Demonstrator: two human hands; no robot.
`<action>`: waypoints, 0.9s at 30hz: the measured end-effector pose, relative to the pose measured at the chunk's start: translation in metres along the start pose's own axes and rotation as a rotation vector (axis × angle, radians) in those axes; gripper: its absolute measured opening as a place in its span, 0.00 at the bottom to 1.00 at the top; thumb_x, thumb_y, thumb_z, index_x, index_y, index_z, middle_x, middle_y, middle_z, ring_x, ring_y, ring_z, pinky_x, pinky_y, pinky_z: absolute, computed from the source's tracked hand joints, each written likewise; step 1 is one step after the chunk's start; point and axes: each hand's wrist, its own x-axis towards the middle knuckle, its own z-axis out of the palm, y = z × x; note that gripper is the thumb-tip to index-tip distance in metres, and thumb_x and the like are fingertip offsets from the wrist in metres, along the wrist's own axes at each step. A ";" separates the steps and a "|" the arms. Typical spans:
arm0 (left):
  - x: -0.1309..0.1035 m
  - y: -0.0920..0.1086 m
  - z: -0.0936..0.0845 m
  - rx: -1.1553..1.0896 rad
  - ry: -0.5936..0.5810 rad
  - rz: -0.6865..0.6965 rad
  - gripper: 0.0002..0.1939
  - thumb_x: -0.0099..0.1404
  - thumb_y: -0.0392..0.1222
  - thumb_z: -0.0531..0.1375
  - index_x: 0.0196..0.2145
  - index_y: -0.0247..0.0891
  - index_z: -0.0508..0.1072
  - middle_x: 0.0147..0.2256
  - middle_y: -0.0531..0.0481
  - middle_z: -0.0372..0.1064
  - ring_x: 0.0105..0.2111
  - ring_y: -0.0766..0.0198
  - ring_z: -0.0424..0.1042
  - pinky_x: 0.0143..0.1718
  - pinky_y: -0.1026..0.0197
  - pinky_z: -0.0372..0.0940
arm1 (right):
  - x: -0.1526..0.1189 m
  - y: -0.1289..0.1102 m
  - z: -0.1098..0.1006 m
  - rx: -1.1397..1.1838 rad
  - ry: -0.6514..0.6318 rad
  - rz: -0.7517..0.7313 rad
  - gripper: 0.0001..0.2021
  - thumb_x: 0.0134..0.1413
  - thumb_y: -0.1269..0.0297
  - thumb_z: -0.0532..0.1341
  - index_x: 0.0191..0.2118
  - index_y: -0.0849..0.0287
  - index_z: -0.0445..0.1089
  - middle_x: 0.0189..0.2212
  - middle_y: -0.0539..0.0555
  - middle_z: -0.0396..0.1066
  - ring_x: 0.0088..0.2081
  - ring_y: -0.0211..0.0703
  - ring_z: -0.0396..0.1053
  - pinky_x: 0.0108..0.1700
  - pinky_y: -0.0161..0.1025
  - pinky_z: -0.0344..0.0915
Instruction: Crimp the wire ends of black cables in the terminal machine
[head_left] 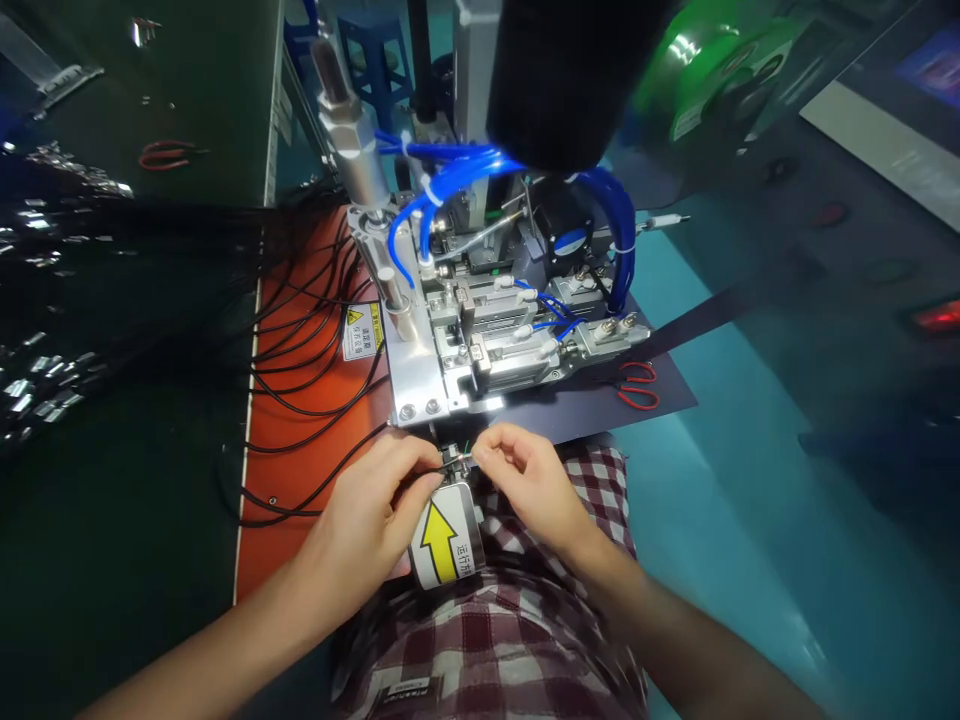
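My left hand (382, 500) pinches a black cable (448, 467) close to its end, left of the machine's small front fixture (454, 456). Thin wires, one of them green, stick out of that cable end. From the right, my right hand (525, 480) has thumb and forefinger pressed together at the wire tips; what exactly lies between them is too small to make out. Just below the fingers is a white motor-like housing (448, 540) with a yellow arrow label. Above both hands stands a metal pneumatic machine (480, 330) with blue air tubes (480, 165).
Black cables (315, 405) run across an orange surface (285, 430) at left. Red-handled cutters (637, 386) lie on the dark plate to the right, and another red-handled pair (166, 154) lies far left. Metal-ended cables (45, 385) pile up at left. A green reel (697, 60) is upper right.
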 end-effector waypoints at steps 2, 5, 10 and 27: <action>-0.001 -0.006 0.000 0.084 0.034 0.089 0.06 0.65 0.35 0.53 0.37 0.39 0.69 0.33 0.51 0.66 0.34 0.65 0.67 0.36 0.64 0.62 | 0.007 0.001 -0.001 -0.015 -0.005 0.023 0.09 0.52 0.61 0.59 0.26 0.60 0.64 0.19 0.46 0.56 0.21 0.34 0.51 0.23 0.34 0.49; -0.002 -0.017 0.001 0.162 0.071 0.205 0.09 0.66 0.33 0.52 0.41 0.37 0.71 0.34 0.49 0.65 0.35 0.66 0.67 0.36 0.66 0.63 | 0.014 0.004 0.000 -0.027 -0.042 0.060 0.09 0.51 0.61 0.60 0.26 0.61 0.65 0.19 0.46 0.57 0.21 0.34 0.51 0.23 0.34 0.49; -0.006 -0.031 0.001 0.314 0.009 0.341 0.16 0.68 0.32 0.48 0.50 0.36 0.69 0.32 0.49 0.63 0.31 0.66 0.66 0.31 0.66 0.63 | 0.015 0.005 0.002 -0.010 -0.055 0.106 0.10 0.50 0.59 0.60 0.26 0.61 0.66 0.18 0.45 0.57 0.20 0.34 0.51 0.22 0.33 0.49; -0.004 -0.031 0.005 0.469 0.022 0.400 0.17 0.68 0.33 0.47 0.51 0.34 0.68 0.32 0.47 0.62 0.30 0.63 0.65 0.30 0.63 0.63 | 0.014 0.005 0.000 -0.064 -0.035 0.083 0.10 0.51 0.60 0.60 0.27 0.61 0.66 0.19 0.46 0.57 0.21 0.34 0.51 0.23 0.33 0.50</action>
